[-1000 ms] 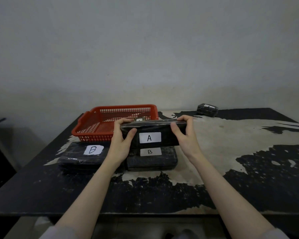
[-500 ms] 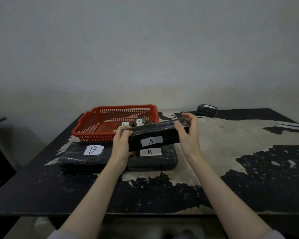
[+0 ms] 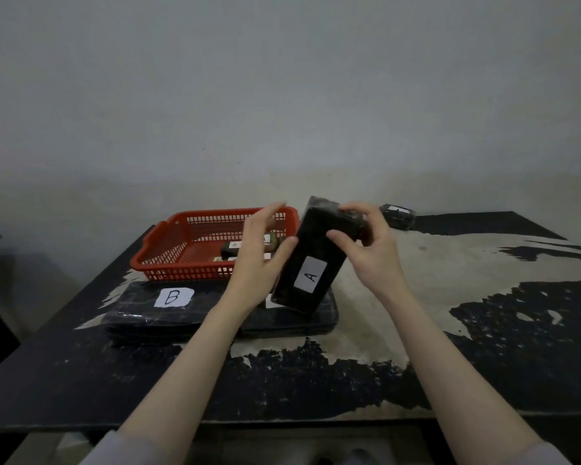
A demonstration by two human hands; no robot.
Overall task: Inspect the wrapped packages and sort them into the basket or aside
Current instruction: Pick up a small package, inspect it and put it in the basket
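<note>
Mid frame, both hands are at a black wrapped pkg w/ a white "A" label (image 3: 310, 274). The pkg stands up on end, tipped w/ its top toward the right, low end just over the flat pkgs below.

Right hand (image 3: 371, 250) grips the top end: fingers (image 3: 356, 209) curl over the top edge, thumb presses the front face. Left hand (image 3: 260, 260) is beside the pkg's left edge; its fingers are spread out and mostly straight, thumb tip touching the pkg side. It isn't wrapped round anything.

Left of the hands, a red basket (image 3: 182, 243) sits on the tabletop (image 3: 450, 297). Small pkgs w/ "A" labels (image 3: 232, 247) lie inside it, partly hidden by the left hand.

In front of the basket lies a flat black pkg w/ a "B" label (image 3: 173, 297). Next to it, another flat black pkg (image 3: 316, 318) lies under the held one; its label is mostly hidden.

Far back, right of the hands, one small dark pkg (image 3: 396, 216) sits alone near the wall.
</note>
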